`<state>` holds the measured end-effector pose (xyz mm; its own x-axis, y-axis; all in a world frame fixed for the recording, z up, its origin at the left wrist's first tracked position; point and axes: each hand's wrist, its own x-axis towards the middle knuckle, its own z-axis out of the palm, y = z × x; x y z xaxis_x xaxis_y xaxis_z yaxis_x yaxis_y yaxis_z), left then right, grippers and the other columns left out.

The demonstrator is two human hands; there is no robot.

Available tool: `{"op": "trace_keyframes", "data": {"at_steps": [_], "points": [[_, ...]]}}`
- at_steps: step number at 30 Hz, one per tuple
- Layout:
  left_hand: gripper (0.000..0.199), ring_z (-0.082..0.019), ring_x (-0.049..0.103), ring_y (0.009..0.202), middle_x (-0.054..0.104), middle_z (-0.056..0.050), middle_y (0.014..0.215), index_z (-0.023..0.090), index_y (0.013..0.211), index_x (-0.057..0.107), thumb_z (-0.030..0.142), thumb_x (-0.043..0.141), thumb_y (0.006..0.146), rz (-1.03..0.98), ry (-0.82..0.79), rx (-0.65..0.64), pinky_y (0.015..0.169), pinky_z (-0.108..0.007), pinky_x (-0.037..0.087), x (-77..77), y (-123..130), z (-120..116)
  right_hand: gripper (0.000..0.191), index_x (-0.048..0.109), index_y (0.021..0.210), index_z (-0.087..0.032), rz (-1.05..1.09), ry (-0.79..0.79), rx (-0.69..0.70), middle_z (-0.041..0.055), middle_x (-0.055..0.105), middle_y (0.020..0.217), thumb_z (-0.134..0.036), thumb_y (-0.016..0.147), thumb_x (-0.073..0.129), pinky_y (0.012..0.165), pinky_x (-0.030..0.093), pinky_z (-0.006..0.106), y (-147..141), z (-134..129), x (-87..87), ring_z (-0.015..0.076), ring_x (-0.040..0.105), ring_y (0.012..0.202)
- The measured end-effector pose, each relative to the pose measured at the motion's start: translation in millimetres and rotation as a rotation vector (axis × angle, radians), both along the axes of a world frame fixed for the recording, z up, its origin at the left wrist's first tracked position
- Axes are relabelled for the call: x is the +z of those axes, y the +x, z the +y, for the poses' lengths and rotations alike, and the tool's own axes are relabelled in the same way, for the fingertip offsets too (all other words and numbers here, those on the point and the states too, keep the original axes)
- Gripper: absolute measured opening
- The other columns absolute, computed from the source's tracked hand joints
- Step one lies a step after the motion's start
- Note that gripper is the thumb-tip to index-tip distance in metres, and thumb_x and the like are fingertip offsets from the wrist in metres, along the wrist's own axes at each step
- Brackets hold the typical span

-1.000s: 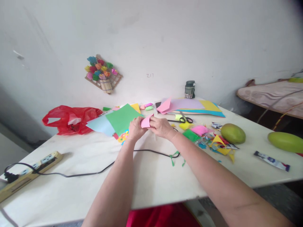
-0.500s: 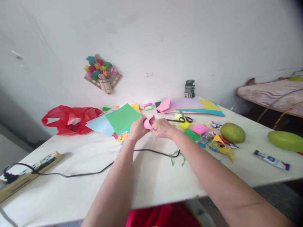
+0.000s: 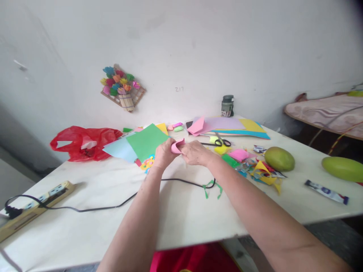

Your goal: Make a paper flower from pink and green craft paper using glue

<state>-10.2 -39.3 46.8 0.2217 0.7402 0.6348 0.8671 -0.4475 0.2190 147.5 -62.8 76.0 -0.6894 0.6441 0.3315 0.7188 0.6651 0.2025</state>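
A curved piece of pink paper (image 3: pixel 177 146) is held above the middle of the white table (image 3: pixel 193 211). My left hand (image 3: pixel 165 153) is closed on its left side. On its right side my right hand (image 3: pixel 194 153) pinches the edge, with the fingertips partly hidden by the paper. Behind my left hand lie a green sheet (image 3: pixel 147 141) and a light blue sheet (image 3: pixel 121 149). Black-handled scissors (image 3: pixel 222 142) rest beyond my right hand. A colourful cut-out (image 3: pixel 148 163) sits beside my left wrist.
A red plastic bag (image 3: pixel 85 141) and a power strip (image 3: pixel 36 209) are at the left, with a black cable (image 3: pixel 113 207) crossing the table. Paper scraps (image 3: pixel 262 172), two green mangoes (image 3: pixel 279 159) and a tube (image 3: pixel 326 192) lie right. A bottle (image 3: pixel 227 106) stands behind.
The pink paper has tipped slightly and its upper opening looks narrower. My right hand has shifted a little against it, still gripping.
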Motion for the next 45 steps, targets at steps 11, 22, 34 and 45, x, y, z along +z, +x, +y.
{"op": "trace_keyframes", "data": {"at_steps": [11, 22, 34, 45], "points": [[0.043, -0.021, 0.062, 0.075, 0.065, -0.002, 0.083, 0.022, 0.096, 0.05, 0.045, 0.065, 0.063, 0.018, -0.018, 0.072, 0.061, -0.026, 0.039, -1.9, 6, -3, 0.023, 0.061, 0.087, -0.014, -0.023, 0.037, 0.003, 0.011, 0.067, 0.08, -0.012, 0.073, 0.043, 0.055, 0.032, 0.029, 0, -1, 2.7, 0.0231, 0.061, 0.066], [0.024, -0.016, 0.06, 0.067, 0.063, -0.001, 0.071, 0.021, 0.078, 0.055, 0.035, 0.066, 0.062, -0.084, 0.049, 0.002, 0.062, -0.024, 0.041, -5.7, 6, 1, 0.028, 0.063, 0.092, -0.019, 0.151, 0.047, 0.076, 0.006, 0.068, 0.085, -0.016, 0.07, 0.046, 0.058, 0.035, 0.028, 3, -1, 1.1, 0.0203, 0.06, 0.072], [0.044, -0.018, 0.061, 0.067, 0.063, -0.002, 0.072, 0.018, 0.081, 0.054, 0.047, 0.072, 0.054, -0.365, 0.224, 0.085, 0.061, -0.027, 0.044, -4.1, 7, -1, 0.033, 0.053, 0.104, -0.014, 0.85, 0.195, 0.257, 0.0104, 0.057, 0.108, -0.024, 0.074, 0.042, 0.065, 0.044, 0.026, 11, 4, 0.2, 0.013, 0.054, 0.066], [0.026, -0.018, 0.061, 0.078, 0.064, -0.007, 0.082, 0.019, 0.09, 0.057, 0.038, 0.06, 0.072, -0.093, 0.212, -0.049, 0.07, -0.026, 0.044, -9.7, 4, 1, 0.03, 0.062, 0.099, -0.022, 0.67, -0.188, -0.038, 0.0004, 0.066, 0.09, -0.028, 0.071, 0.055, 0.069, 0.041, 0.025, 4, 2, 14.7, 0.0149, 0.059, 0.079]]}}
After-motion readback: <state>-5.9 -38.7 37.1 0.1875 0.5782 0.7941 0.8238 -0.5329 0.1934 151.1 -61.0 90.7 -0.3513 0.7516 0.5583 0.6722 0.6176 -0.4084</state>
